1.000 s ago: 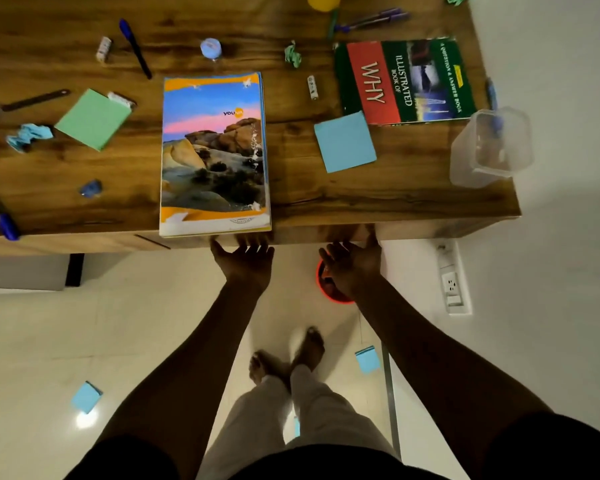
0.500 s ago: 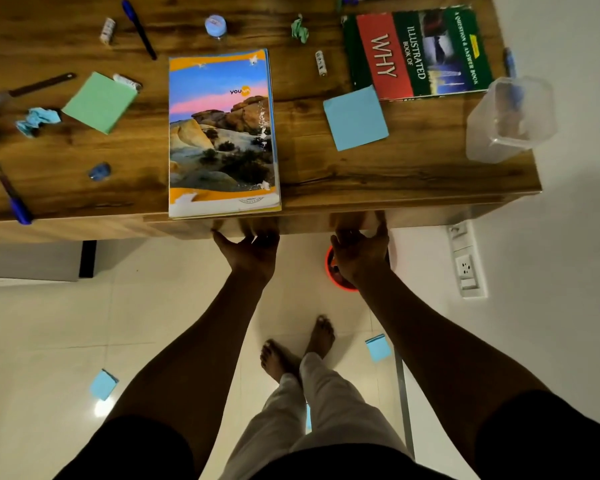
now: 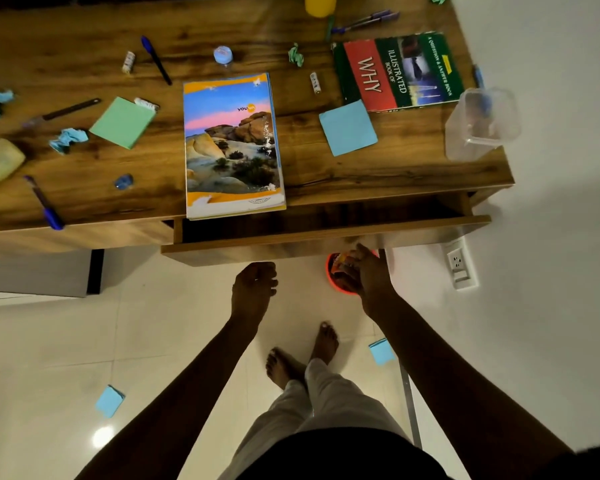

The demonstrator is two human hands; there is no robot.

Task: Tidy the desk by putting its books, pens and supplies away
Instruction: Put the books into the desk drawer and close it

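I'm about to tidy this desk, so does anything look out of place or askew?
A blue sticky pad lies on the floor left of the feet, another right. The landscape notebook overhangs the desk at its front edge, above the open drawer.

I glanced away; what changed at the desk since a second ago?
The wooden desk drawer slid partly open. The left hand let go and hangs below it, holding nothing; the right hand remains at its front panel. Everything on the wooden desktop stayed put.
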